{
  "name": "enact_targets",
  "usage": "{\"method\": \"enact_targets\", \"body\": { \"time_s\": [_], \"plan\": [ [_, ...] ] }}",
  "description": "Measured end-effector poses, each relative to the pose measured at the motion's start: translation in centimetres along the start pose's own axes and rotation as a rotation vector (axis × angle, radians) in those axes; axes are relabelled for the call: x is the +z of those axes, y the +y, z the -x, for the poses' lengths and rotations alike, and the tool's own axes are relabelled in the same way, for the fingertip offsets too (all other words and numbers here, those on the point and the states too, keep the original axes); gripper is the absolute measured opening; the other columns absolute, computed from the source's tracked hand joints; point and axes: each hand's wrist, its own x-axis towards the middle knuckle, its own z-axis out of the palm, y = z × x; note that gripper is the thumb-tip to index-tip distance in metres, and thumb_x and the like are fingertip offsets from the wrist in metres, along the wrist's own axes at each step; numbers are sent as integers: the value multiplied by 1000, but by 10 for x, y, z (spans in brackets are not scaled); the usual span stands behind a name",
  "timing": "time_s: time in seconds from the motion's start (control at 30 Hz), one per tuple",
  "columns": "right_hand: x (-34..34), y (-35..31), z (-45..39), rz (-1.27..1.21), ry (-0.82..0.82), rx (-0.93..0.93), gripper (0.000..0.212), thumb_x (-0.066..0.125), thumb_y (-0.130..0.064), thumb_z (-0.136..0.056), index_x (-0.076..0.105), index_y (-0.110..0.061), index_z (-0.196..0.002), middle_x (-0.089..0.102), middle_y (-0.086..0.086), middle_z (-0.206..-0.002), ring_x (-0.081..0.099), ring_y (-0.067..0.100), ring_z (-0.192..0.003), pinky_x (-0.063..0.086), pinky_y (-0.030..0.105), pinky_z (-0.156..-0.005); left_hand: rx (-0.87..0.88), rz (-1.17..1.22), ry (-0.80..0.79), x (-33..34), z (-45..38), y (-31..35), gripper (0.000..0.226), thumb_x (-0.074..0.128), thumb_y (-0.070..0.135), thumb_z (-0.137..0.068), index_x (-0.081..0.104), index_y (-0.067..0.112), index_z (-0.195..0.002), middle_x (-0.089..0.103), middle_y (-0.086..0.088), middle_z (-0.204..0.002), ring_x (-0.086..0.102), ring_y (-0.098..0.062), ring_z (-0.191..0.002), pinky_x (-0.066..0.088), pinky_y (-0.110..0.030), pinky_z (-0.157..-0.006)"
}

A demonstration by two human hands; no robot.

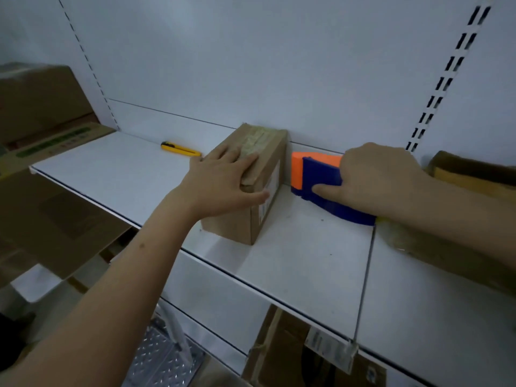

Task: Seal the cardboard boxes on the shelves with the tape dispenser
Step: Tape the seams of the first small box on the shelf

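The left hand [223, 180] lies flat, fingers straight, on the taped cardboard box [248, 188] against the shelf's [117, 174] back edge. Just beside it, the right hand [374, 180] grips the blue-and-orange tape dispenser [315, 174]. A yellow utility knife [180, 149] lies farther left.

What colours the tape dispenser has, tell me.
Blue body with an orange part at its far end; the tape dispenser shows in the head view, under the right hand.

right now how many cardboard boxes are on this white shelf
2: a small taped box under the left hand, and another at the right edge, partly hidden behind the right forearm. More boxes sit off this shelf.
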Motion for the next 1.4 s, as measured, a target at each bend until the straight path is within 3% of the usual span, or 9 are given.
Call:
{"method": "enact_targets", "body": {
  "time_s": [0.33, 0.5, 0.63, 0.7, 0.83, 0.93, 1.1, 1.23, 1.4],
  "plan": [
    [-16, 11, 1, -187, 82, 74, 65, 44, -75, -84, 47, -12, -67, 50, 3, -64, 47, 15, -57, 36, 29, -52, -140, 66, -155, -13, -23, 24, 51, 53, 40, -92, 35, 28, -138, 32, -1, -152, 20, -27, -145, 20, -67, -109],
    [-14, 20, 22, -282, 69, 115, 63, 45, -77, -80, 48, -15, -69, 52, 0, -64, 50, 11, -57, 33, 27, -49, -195, 78, -135, -11, -26, 28, 60, 51, 54, -93, 32, 26, -144, 23, -5, -159, 16, -30, -148, 18, -71, -111],
    [-23, 33, 46, -353, 106, 113, 58, 42, -79, -77, 47, -21, -72, 53, -4, -66, 52, 8, -60, 44, 30, -56, -341, 175, -15, -10, -10, 30, 90, 66, 66, -81, 23, 33, -152, -16, -18, -165, -12, -46, -150, 7, -68, -114],
    [-29, 38, 63, -358, 147, 110, 63, 36, -83, -72, 50, -22, -78, 55, -6, -67, 52, 8, -62, 46, 30, -59, -366, 145, -101, -14, -6, 30, 102, 69, 65, -78, 13, 32, -156, -10, -21, -164, 4, -51, -148, 14, -66, -114],
    [-39, 47, 91, -412, 276, 77, 58, 46, -77, -77, 58, -23, -95, 57, -9, -65, 54, 13, -58, 43, 30, -57, -6, 228, -132, -27, 2, 34, 75, 62, 67, -81, 36, 43, -147, 25, 3, -154, 38, -29, -134, 32, -53, -111],
    [-39, 54, 100, -170, 318, 7, 57, 20, -83, -74, 33, -29, -82, 30, -15, -56, 28, -1, -47, 21, 17, -46, 252, 172, 4, -38, 12, 57, 76, 53, 67, -77, 31, 50, -148, 24, 8, -150, 37, -22, -130, 29, -44, -106],
    [-41, 75, 118, -107, 513, -24, 45, 41, -68, -81, 23, -27, -75, 10, -14, -53, 15, 10, -40, 1, 15, -46, 417, 217, 60, -52, 18, 45, 96, 76, 53, -76, 16, 52, -152, 14, 18, -139, 31, -11, -111, 31, -32, -103],
    [-43, 89, 128, -70, 546, 126, 55, 47, -74, -82, 15, -32, -66, 12, -17, -49, 12, 5, -38, 6, 15, -45, 487, 258, 70, -56, 24, 32, 103, 79, 56, -71, 16, 55, -152, 13, 19, -137, 29, -7, -116, 34, -33, -107],
    [-43, 90, 130, -492, 364, 418, 51, 46, -74, -69, 52, -24, -67, 56, -6, -56, 54, 11, -57, 38, 28, -51, 513, 224, -171, -60, 23, 22, 116, 81, 48, -74, -9, 67, -145, 4, 25, -155, 18, -19, -144, 29, -45, -119]
  ]
}}
